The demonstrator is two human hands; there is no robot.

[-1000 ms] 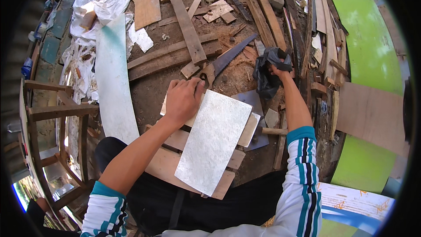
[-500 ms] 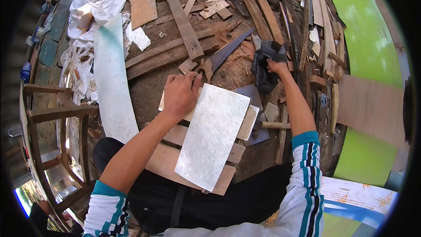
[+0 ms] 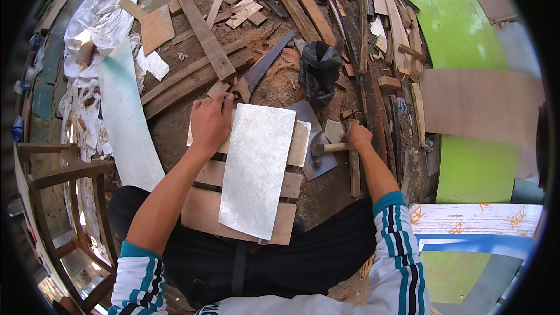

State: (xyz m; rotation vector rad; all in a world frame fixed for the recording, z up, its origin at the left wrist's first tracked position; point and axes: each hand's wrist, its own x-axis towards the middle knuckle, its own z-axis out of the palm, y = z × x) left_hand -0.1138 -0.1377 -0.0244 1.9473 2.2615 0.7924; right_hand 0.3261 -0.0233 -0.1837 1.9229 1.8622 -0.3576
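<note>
My left hand (image 3: pixel 211 125) lies on the far left part of a slatted wooden piece (image 3: pixel 201 205) across my lap, beside a grey-white metal sheet (image 3: pixel 256 172). Its fingers are bent together; what they pinch, if anything, cannot be made out. To the right, my right hand (image 3: pixel 358 136) closes round the handle end of a hammer (image 3: pixel 335 147), whose head points left over a dark flat metal plate (image 3: pixel 308 118). A black plastic bag (image 3: pixel 319 73) stands open beyond that hand. A handsaw (image 3: pixel 267 63) lies on the ground past my left fingers.
Wooden planks (image 3: pixel 201 29) and offcuts litter the dirt ahead, with more strips stacked at the right. Green panels (image 3: pixel 475 169) lie far right. A long pale sheet (image 3: pixel 129 116), white sacking (image 3: pixel 102 20) and a wooden frame (image 3: pixel 70 172) are on the left.
My right hand has come out of the black bag and moved nearer, taking hold of the hammer handle. My left hand stays at the wooden piece. The view has shifted to the right.
</note>
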